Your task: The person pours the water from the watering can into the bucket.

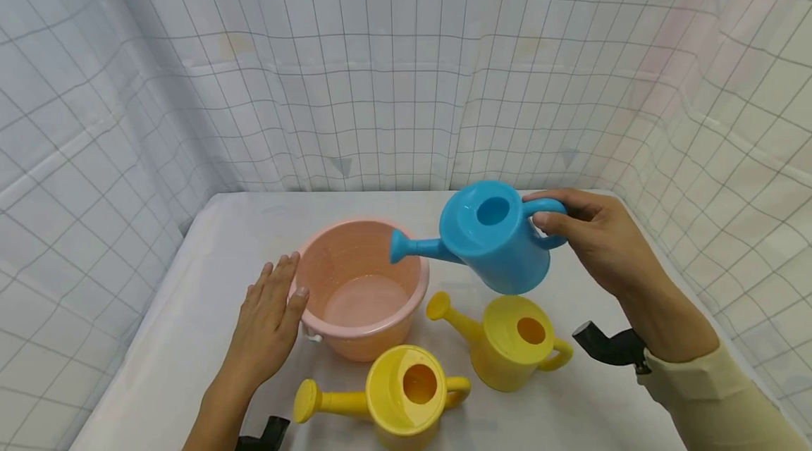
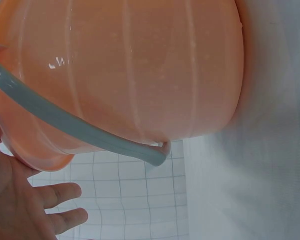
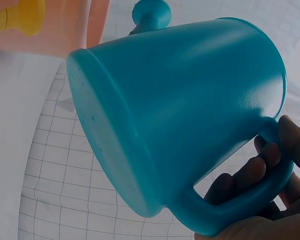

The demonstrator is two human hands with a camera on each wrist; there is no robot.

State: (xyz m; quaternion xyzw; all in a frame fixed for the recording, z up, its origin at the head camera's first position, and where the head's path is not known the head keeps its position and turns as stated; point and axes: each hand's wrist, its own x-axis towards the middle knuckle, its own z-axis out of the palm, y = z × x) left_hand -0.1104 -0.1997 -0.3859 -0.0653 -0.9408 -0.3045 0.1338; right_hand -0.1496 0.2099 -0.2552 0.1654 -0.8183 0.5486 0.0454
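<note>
My right hand (image 1: 593, 236) grips the handle of a blue watering can (image 1: 497, 246), fingers curled through the loop in the right wrist view. The can is raised, tilted slightly, and its spout head overlaps the right rim of a pink bucket (image 1: 364, 331). My left hand (image 1: 269, 317) rests against the bucket's left rim with its fingers straight. In the left wrist view the bucket's grey handle (image 2: 90, 130) hangs down its side. A yellow watering can (image 1: 514, 342) stands below the blue one, and a second yellow watering can (image 1: 406, 391) stands nearer the front.
A white cloth covers the table (image 1: 171, 324). White grid-patterned curtains (image 1: 406, 84) enclose it at the back and both sides. Both yellow spouts point left, the rear one close to the bucket. Black wrist mounts (image 1: 612, 345) sit at my wrists.
</note>
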